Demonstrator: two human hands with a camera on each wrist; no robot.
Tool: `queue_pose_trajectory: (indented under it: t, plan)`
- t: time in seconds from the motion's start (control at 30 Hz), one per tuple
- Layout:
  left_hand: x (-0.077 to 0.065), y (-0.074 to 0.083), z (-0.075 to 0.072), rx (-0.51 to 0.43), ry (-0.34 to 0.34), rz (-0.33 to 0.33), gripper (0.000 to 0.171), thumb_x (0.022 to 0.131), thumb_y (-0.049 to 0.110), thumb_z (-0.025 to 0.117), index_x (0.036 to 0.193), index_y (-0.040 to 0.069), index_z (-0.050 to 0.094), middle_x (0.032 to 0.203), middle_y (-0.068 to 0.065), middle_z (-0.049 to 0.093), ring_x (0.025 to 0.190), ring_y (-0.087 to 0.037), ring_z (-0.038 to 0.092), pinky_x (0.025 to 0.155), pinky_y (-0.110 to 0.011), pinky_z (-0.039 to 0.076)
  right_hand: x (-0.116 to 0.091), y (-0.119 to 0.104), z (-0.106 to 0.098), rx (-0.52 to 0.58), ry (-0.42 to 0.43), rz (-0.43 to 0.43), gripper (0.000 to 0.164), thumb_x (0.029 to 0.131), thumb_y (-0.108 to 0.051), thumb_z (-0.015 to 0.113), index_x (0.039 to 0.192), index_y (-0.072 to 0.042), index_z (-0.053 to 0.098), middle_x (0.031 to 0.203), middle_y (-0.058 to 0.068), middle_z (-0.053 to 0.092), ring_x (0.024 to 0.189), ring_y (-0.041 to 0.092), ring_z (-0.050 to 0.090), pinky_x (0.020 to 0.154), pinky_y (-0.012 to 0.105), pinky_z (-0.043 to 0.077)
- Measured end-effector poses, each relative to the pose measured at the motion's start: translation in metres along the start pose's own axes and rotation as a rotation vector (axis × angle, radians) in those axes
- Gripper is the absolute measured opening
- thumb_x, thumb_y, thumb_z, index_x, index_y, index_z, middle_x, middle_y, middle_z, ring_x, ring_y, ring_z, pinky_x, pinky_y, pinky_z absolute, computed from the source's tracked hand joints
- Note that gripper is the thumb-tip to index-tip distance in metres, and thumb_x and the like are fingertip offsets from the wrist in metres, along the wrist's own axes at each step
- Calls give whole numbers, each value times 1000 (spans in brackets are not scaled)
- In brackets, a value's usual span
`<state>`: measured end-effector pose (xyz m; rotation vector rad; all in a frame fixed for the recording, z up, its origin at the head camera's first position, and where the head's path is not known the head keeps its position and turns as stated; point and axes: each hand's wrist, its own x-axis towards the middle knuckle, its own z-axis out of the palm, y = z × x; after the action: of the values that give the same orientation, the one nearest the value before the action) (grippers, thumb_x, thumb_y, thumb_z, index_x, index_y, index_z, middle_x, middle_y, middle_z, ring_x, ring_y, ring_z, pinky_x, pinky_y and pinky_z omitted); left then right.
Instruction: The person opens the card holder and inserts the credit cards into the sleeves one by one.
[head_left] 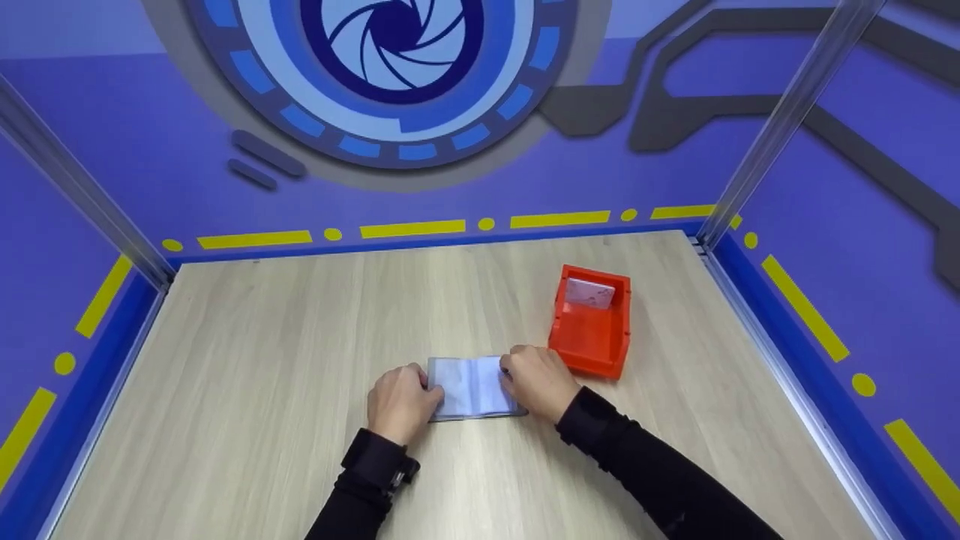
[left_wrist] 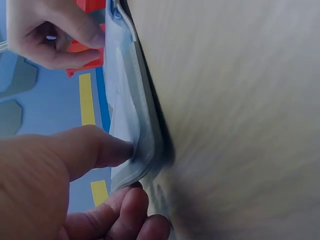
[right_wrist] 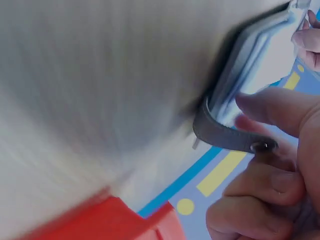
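Observation:
A grey card holder (head_left: 471, 386) with clear plastic sleeves lies spread open on the table between both hands. At its left edge my left hand (head_left: 397, 405) pinches the cover and sleeves, thumb on top and fingers beneath, as the left wrist view shows. My right hand (head_left: 541, 382) pinches the opposite side, with the thumb (right_wrist: 265, 107) on the sleeves. From that side a dark strap (right_wrist: 225, 135) with a metal snap sticks out past the curled fingers. The sleeves look whitish, and the right edge is partly hidden behind the right hand.
A red plastic bin (head_left: 589, 330) stands just beyond the right hand, with a pinkish patterned card (head_left: 589, 292) leaning on its far inner wall. Blue printed panels (head_left: 450, 195) enclose the wooden table (head_left: 262, 337) at the back and both sides.

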<state>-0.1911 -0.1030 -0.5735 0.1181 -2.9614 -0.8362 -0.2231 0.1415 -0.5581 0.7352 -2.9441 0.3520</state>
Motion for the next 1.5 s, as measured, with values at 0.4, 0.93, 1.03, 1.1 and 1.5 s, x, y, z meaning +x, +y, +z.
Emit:
queue_pose_trajectory:
  t: [0.4,0.93,1.03,1.1,1.5]
  plan:
    - [-3,-1,-2,-7,34,37,23,85,22,86,73,16,66,72,1,65,65,-18,57,60,-36,46,21,9,-9,36,-155,47,18,101,-23,82,102,-6,84,81,5,72,72,20,57,72,35,50]
    - [-3,0,0,-4,43,41,30,86,21,85,66,19,63,67,3,61,61,-17,54,57,-34,41,24,12,-3,76,-109,28,10,101,-17,78,98,-7,80,78,4,66,70,19,56,71,34,52]
    - [-4,0,0,-10,44,37,30,86,21,85,66,18,64,67,3,62,60,-17,54,57,-34,41,24,12,-4,77,-111,18,12,102,-17,76,98,-6,80,77,3,65,70,19,55,71,33,50]
    - [-4,0,0,-14,43,36,29,86,21,85,66,18,64,67,3,63,60,-17,55,57,-34,41,24,11,-5,71,-110,6,13,102,-16,74,97,-6,80,76,3,62,69,19,55,70,33,48]
    - [-2,2,1,-19,19,24,20,84,22,84,74,17,67,70,2,66,62,-18,57,58,-35,43,41,5,-19,170,-138,65,27,101,-23,68,76,-14,68,63,-5,41,61,17,48,61,30,38]
